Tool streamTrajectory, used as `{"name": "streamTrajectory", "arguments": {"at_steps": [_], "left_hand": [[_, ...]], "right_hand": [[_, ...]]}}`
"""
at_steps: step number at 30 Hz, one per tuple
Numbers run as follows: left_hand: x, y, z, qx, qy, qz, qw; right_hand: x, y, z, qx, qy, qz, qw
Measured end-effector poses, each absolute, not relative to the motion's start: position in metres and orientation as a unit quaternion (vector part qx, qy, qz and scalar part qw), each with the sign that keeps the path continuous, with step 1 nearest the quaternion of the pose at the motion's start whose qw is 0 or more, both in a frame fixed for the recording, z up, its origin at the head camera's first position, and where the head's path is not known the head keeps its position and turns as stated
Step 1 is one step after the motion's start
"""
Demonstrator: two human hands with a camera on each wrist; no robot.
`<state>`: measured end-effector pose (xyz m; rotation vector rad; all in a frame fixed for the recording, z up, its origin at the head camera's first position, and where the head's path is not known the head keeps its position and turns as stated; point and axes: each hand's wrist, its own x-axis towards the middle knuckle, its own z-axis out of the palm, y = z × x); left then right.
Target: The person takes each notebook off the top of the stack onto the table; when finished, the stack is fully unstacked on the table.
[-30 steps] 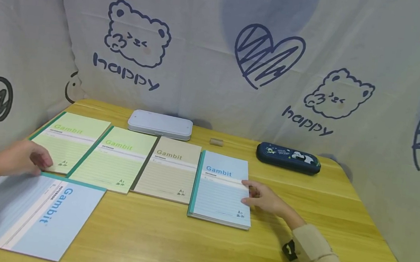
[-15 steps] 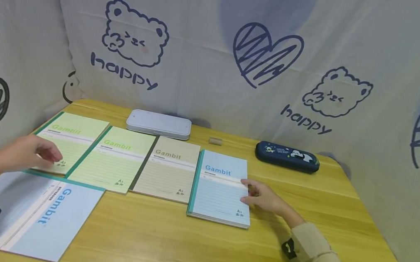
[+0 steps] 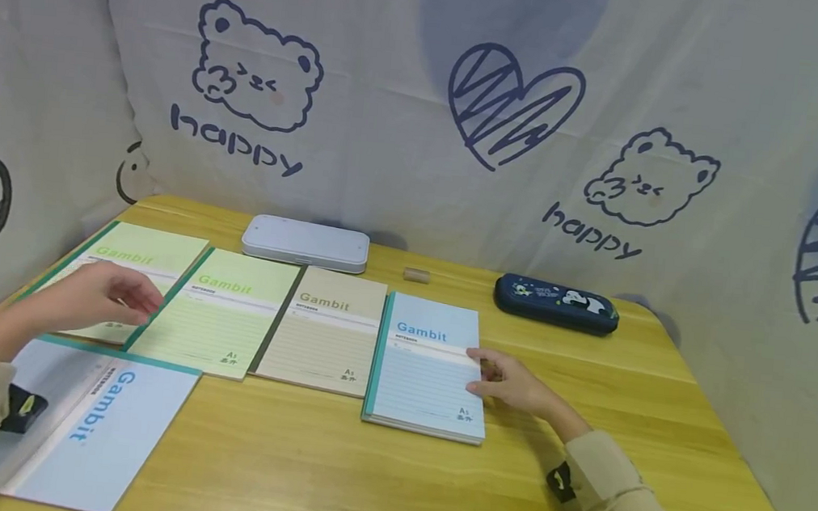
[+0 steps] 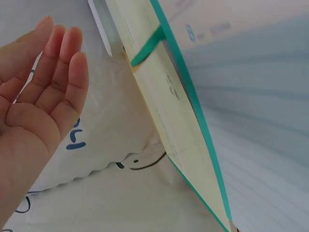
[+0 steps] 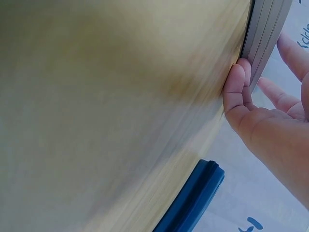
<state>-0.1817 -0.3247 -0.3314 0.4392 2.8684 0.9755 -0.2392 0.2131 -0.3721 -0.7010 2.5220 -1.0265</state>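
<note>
My left hand (image 3: 102, 294) hovers over the two green Gambit notebooks at the left, holding nothing, its fingers loosely bent. In the left wrist view its palm and fingers (image 4: 72, 72) show with nothing between them. Below it lies a larger blue notebook (image 3: 139, 418), turned sideways, with a teal spine along its far side. My right hand (image 3: 515, 382) grips the right edge of a stack of blue notebooks (image 3: 427, 387). In the right wrist view, curled fingers (image 5: 235, 87) sit against the stacked page edges (image 5: 263, 36), while others reach over the top.
Left of the blue stack, a tan notebook (image 3: 321, 345), a green notebook (image 3: 227, 329) and another green notebook (image 3: 175, 255) lie in a row. Behind are a white case (image 3: 304, 240), a small tan block (image 3: 417, 275) and a navy panda pencil case (image 3: 558, 305). A printed curtain (image 3: 391, 124) borders the table.
My left hand has moved right and slightly up, from the sideways blue notebook's far edge to over the green notebooks. My right hand stays at the blue stack.
</note>
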Motion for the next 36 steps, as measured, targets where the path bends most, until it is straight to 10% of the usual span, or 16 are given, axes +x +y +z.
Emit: {"name": "streamTrajectory", "arguments": {"at_steps": [36], "left_hand": [[-0.226,-0.213,-0.331,0.262,0.884,0.383,0.059]], "right_hand": [[-0.238,0.212,-0.371,-0.246,0.884,-0.362,0.165]]}}
